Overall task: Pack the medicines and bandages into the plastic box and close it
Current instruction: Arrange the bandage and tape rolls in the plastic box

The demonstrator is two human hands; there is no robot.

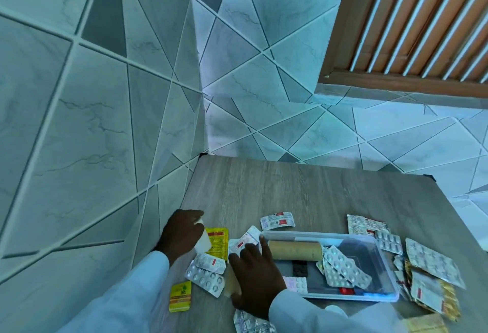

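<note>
The clear plastic box [380,243] sits open on the grey wooden table [264,187], pulled close to the person so both hands can reach in without stretching. It is partly filled: a brown roll [294,251], probably a crepe bandage, lies along its far-left side, and a fan of silver blister strips [343,269] leans beside it. No lid is in sight.

The left hand [182,232] is closed around a small white packet [202,243] at the table's left edge, just over a yellow sachet [217,241]; I judge it is being lifted for the box. The right hand [253,272] lies palm down with fingers spread, index finger touching the box's near-left corner, seemingly steadying it or pressing on something tan beneath the palm. It grips nothing I can make out.

More blister strips [206,277] lie loose between the hands, and a heap of foil packs [430,261] waits right of the box, so much packing remains.

A small yellow carton [180,297] shows letters like "bin"; other print is too blurred to read.
</note>
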